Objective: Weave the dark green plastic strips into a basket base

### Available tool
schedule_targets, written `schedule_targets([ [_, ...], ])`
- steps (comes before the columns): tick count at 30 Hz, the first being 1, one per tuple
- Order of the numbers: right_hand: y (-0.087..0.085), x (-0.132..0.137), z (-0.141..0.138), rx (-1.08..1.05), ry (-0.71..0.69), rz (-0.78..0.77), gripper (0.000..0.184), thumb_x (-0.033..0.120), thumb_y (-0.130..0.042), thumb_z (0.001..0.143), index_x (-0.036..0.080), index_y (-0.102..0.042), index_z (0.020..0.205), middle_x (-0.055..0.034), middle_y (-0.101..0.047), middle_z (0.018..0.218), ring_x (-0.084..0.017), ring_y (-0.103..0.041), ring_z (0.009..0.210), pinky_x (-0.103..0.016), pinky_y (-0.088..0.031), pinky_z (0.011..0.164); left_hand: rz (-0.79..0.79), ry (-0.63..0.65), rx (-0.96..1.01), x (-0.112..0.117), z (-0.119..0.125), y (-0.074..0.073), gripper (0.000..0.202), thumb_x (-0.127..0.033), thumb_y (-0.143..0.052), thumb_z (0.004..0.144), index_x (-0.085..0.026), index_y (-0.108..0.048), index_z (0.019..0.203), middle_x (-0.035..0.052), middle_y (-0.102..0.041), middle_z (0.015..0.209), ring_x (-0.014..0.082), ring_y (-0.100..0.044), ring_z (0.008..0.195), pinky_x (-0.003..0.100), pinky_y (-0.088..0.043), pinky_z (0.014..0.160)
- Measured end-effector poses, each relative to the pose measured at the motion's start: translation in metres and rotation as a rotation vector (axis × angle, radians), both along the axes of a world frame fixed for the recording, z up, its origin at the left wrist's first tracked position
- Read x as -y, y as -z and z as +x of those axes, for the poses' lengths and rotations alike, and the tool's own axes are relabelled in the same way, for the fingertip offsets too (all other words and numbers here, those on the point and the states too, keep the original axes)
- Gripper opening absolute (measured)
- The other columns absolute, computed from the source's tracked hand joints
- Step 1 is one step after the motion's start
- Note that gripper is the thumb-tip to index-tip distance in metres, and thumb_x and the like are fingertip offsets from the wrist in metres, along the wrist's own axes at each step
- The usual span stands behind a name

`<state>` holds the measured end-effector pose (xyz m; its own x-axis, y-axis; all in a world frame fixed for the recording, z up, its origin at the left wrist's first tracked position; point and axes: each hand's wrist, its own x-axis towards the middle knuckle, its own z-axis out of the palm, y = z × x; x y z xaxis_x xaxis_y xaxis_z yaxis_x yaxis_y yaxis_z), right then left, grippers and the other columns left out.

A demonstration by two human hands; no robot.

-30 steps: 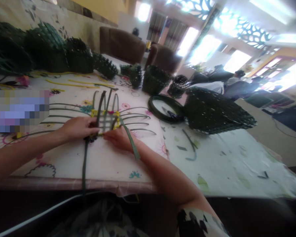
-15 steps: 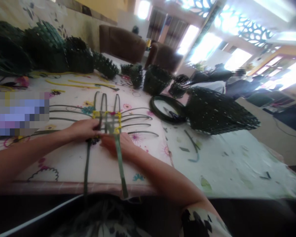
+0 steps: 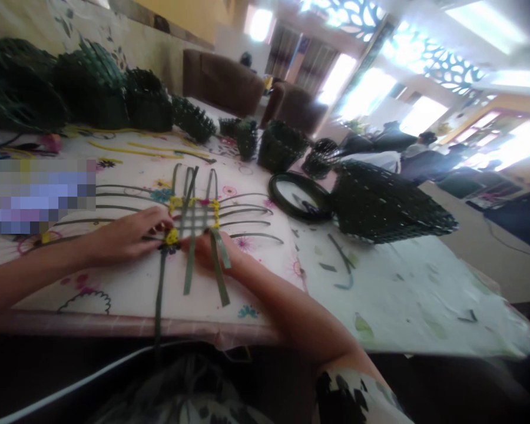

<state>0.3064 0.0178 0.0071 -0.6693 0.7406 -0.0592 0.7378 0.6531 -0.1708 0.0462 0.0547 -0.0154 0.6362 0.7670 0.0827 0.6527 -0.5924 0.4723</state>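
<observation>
A flat open lattice of dark green strips (image 3: 197, 217) lies on the flowered cloth, with yellow strip woven round its border. Long strip ends stick out on every side. My left hand (image 3: 135, 235) is at its near left corner, fingers bent and closed on the lattice edge beside a yellow knot (image 3: 172, 237). At the near edge my right hand (image 3: 212, 250) is closed on a green strip (image 3: 222, 250), which folds over the fingers and hangs down. Its fingertips are partly hidden. Another strip (image 3: 160, 288) hangs over the table's front edge.
Dark green woven baskets (image 3: 90, 88) line the back of the table. A large basket (image 3: 391, 203) lies on its side at the right, next to a coil of strip (image 3: 274, 191). Strip offcuts (image 3: 342, 253) lie on the right cloth. Yellow strips (image 3: 154, 150) lie behind the lattice.
My left hand has shifted slightly left, its fingers lifting and uncovering the yellow knot. The strip at my right hand is now folded over. One more strip end hangs toward me.
</observation>
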Motion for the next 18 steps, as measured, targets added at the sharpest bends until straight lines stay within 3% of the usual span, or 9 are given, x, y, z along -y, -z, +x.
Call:
schedule_targets([
  [3,-0.004,0.002,-0.001,0.009,-0.018,-0.034,0.029,0.028,-0.051,0.113,0.022,-0.077,0.125,-0.0069,-0.08,0.116,-0.02,-0.072,0.102,-0.027,-0.049,0.077,0.227,0.09,-0.012,0.023,-0.015,0.017,0.04,-0.041,-0.056,0.097,-0.021,-0.07,0.129,0.0142,-0.069,0.137,0.0324,-0.064,0.128,0.043,-0.051,0.116],
  [6,-0.003,0.003,-0.001,-0.017,-0.017,-0.027,0.026,0.026,-0.053,0.113,0.021,-0.077,0.123,-0.007,-0.08,0.114,-0.021,-0.072,0.101,-0.026,-0.049,0.077,0.453,0.114,-0.025,0.034,-0.019,0.03,0.034,-0.036,-0.052,0.105,-0.021,-0.072,0.129,0.0125,-0.072,0.132,0.029,-0.066,0.124,0.042,-0.053,0.114],
  [9,0.0,0.003,-0.002,-0.029,-0.004,-0.027,0.025,0.028,-0.056,0.112,0.02,-0.077,0.122,-0.0067,-0.081,0.11,-0.019,-0.072,0.095,-0.025,-0.05,0.075,0.616,0.184,-0.039,0.036,-0.016,0.032,0.029,-0.028,-0.052,0.109,-0.02,-0.075,0.124,0.0108,-0.075,0.125,0.0247,-0.069,0.117,0.039,-0.055,0.111],
  [13,0.0,0.002,-0.001,-0.052,-0.001,-0.03,0.028,0.03,-0.054,0.114,0.021,-0.076,0.127,-0.007,-0.081,0.113,-0.02,-0.073,0.099,-0.026,-0.052,0.08,0.588,0.26,-0.061,0.032,-0.019,0.03,0.034,-0.026,-0.053,0.108,-0.02,-0.076,0.132,0.0122,-0.073,0.131,0.0233,-0.069,0.119,0.036,-0.054,0.113],
  [18,0.0,0.002,0.002,-0.114,-0.009,-0.04,0.029,0.031,-0.054,0.114,0.023,-0.076,0.131,-0.0055,-0.081,0.115,-0.019,-0.073,0.105,-0.025,-0.053,0.086,0.405,0.297,-0.115,0.02,-0.029,0.037,0.051,-0.045,-0.068,0.102,-0.024,-0.069,0.148,0.0154,-0.062,0.149,0.0305,-0.061,0.134,0.042,-0.052,0.116],
])
